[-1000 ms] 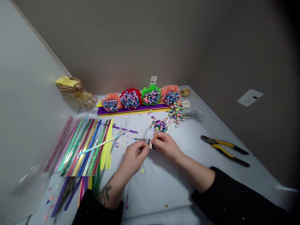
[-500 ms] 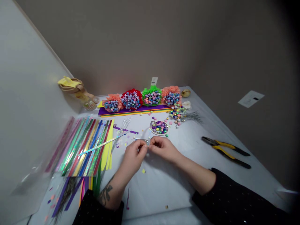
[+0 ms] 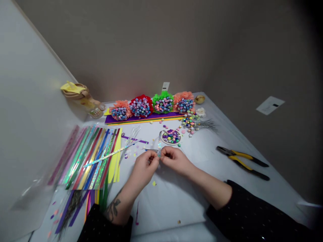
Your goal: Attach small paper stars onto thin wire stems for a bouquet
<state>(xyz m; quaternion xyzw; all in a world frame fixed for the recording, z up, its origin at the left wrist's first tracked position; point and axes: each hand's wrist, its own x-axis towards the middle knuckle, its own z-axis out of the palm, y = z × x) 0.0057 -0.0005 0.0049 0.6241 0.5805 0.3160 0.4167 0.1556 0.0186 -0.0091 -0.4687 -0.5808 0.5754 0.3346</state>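
Note:
My left hand and my right hand meet fingertip to fingertip over the middle of the table, both pinched closed. Between them is a narrow shiny silver paper strip, whose free end rises and curls beside the dish. The folded part at my fingertips is mostly hidden. Just behind the left fingers lies a thin metal tool, partly covered. A round dish of small colourful paper stars stands right behind my hands. One holographic strip lies across the pack of coloured paper strips at left.
Several tissue-paper flowers with star centres line the back. Pliers with yellow-black handles lie at right. Wired stars sit back right, a tan basket-like object back left. Wire stems lie front left.
The view has shifted very slightly. Both hands stay pinched together at the strip, with only tiny finger movement.

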